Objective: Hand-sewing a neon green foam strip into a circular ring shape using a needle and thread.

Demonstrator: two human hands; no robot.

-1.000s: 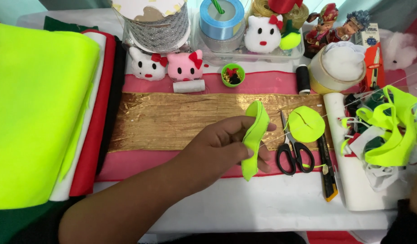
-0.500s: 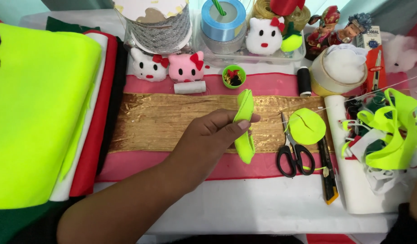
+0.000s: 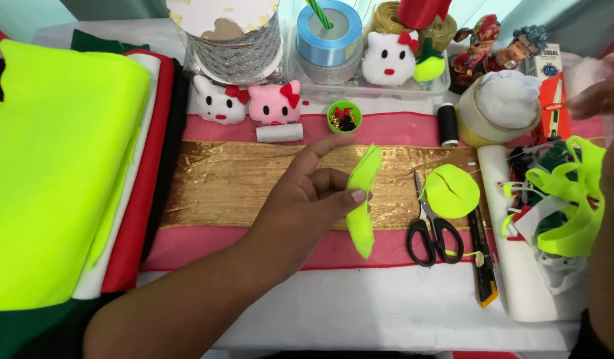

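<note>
Near edge: white sheet (image 3: 387, 312) covers the bench front, left forearm comes in from bottom left. Left hand (image 3: 304, 199) pinches a neon-yellow felt strip (image 3: 362, 199) between thumb and fingers, index finger stretched out above it; strip is held edge-on, roughly upright, over the gold cloth (image 3: 227, 183) and pink runner (image 3: 200, 246). Just right of strip: black-handled scissors (image 3: 432, 229), a neon-yellow felt circle (image 3: 451, 191) touching the blades, a utility knife (image 3: 483, 262) beside them. Far right: pile of neon-yellow scraps (image 3: 563, 199) on a white roll. Right hand (image 3: 603, 90) is blurred at the right edge, cannot tell its grip. Left side: stacked felt sheets, neon yellow (image 3: 54, 173) on top. Back row: white thread spool (image 3: 279, 133), black thread spool (image 3: 447, 124), small green cup (image 3: 344, 116), white and pink cat plushes (image 3: 250, 103), blue ribbon roll (image 3: 330, 33).
</note>
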